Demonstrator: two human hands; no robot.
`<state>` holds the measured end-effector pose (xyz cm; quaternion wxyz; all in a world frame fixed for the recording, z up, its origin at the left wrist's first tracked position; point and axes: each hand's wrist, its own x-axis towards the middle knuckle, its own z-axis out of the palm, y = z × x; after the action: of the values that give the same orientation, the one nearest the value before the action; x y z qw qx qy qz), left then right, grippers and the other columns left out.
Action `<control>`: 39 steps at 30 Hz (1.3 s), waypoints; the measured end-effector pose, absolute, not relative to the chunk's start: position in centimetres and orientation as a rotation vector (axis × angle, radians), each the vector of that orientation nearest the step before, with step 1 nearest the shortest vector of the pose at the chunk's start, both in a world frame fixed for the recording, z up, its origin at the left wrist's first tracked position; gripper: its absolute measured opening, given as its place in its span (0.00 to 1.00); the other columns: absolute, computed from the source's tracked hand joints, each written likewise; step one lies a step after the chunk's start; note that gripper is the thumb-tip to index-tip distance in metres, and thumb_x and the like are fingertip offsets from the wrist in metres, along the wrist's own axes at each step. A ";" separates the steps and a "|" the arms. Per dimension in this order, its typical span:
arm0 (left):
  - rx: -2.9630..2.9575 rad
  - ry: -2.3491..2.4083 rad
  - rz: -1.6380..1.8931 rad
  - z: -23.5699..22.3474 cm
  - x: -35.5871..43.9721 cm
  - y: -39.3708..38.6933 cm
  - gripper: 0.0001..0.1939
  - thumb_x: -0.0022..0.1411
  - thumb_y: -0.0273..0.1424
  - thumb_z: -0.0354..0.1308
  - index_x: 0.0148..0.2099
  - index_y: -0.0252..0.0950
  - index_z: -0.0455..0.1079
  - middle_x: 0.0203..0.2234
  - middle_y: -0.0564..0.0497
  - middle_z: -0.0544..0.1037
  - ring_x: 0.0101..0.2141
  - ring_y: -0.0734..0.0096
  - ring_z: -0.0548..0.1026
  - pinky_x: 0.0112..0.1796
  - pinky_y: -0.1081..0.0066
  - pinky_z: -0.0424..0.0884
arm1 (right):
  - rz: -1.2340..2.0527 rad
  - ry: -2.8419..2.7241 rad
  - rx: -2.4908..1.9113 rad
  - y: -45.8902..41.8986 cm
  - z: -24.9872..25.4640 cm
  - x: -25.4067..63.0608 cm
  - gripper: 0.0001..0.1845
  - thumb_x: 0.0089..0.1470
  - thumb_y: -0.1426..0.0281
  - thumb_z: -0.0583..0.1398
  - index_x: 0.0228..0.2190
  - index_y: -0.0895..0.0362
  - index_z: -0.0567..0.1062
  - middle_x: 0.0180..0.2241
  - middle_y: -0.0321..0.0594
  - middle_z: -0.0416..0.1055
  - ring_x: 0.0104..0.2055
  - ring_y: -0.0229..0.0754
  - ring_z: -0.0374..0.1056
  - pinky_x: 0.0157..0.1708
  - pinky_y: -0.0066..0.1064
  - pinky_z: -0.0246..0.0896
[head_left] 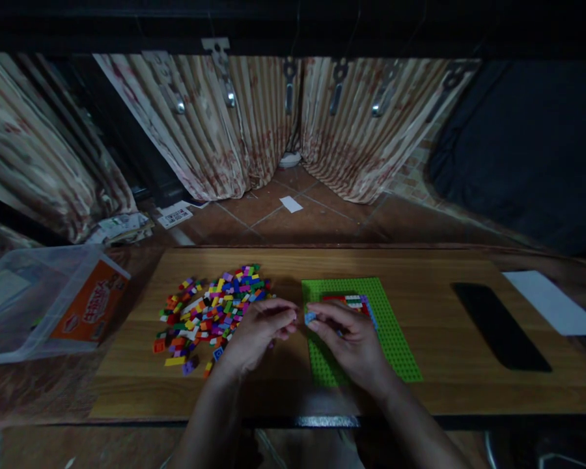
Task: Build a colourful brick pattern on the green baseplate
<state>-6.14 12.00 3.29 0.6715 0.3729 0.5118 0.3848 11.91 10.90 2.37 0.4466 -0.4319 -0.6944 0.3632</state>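
My right hand [351, 339] pinches a light blue toy brick [310, 317] between thumb and fingertips, above the left edge of a green baseplate [395, 348]. My left hand [258, 331] is closed just to the left of it, thumb against the fingers; whatever it holds, if anything, is too small or hidden to make out. On the baseplate, partly covered by my right hand, are attached bricks [354, 301] in red, white, green, purple and blue. A loose pile of many-coloured bricks [215, 312] spreads over the wooden table [439, 264], left of my left hand.
A clear plastic box [34, 293] with an orange label stands at the far left. Toward the right lie a black flat slab [501, 326] and a white sheet [554, 303]. Beyond the table hang striped curtains [254, 124], with a paper scrap [290, 204] on the tiled floor.
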 end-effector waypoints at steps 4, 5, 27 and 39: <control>1.073 1.289 0.759 3.3 -6.4 12.3 0.09 0.56 0.34 0.59 0.37 0.34 0.73 0.21 0.54 0.74 0.22 0.77 0.70 0.25 0.77 0.64 | 0.862 -1.722 -1.189 11.8 2.7 14.9 0.09 0.56 0.66 0.59 0.39 0.52 0.77 0.39 0.40 0.75 0.41 0.41 0.72 0.40 0.33 0.69; 1.150 1.299 0.724 3.3 -6.4 12.3 0.09 0.56 0.34 0.58 0.37 0.34 0.73 0.22 0.54 0.74 0.23 0.76 0.70 0.26 0.76 0.65 | 0.851 -1.693 -1.244 12.0 2.8 15.8 0.10 0.55 0.65 0.59 0.38 0.52 0.77 0.39 0.40 0.75 0.40 0.42 0.72 0.39 0.33 0.69; 1.813 1.382 0.607 2.3 -5.3 12.1 0.10 0.59 0.28 0.51 0.33 0.37 0.74 0.28 0.51 0.78 0.30 0.71 0.74 0.33 0.73 0.66 | 0.572 -1.877 -1.516 13.0 0.1 21.2 0.05 0.49 0.69 0.62 0.31 0.51 0.78 0.41 0.39 0.71 0.46 0.46 0.66 0.49 0.42 0.59; 1.807 1.386 0.538 2.3 -5.2 12.1 0.04 0.55 0.28 0.57 0.31 0.37 0.74 0.27 0.53 0.76 0.30 0.71 0.73 0.33 0.73 0.64 | 0.467 -1.943 -1.571 12.7 0.7 21.3 0.07 0.50 0.68 0.63 0.34 0.52 0.77 0.36 0.39 0.74 0.42 0.46 0.68 0.44 0.40 0.62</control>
<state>-5.17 12.11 2.32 0.3903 0.7110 0.5453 0.2116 21.27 12.73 0.72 0.2953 -0.5905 -0.7303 0.1754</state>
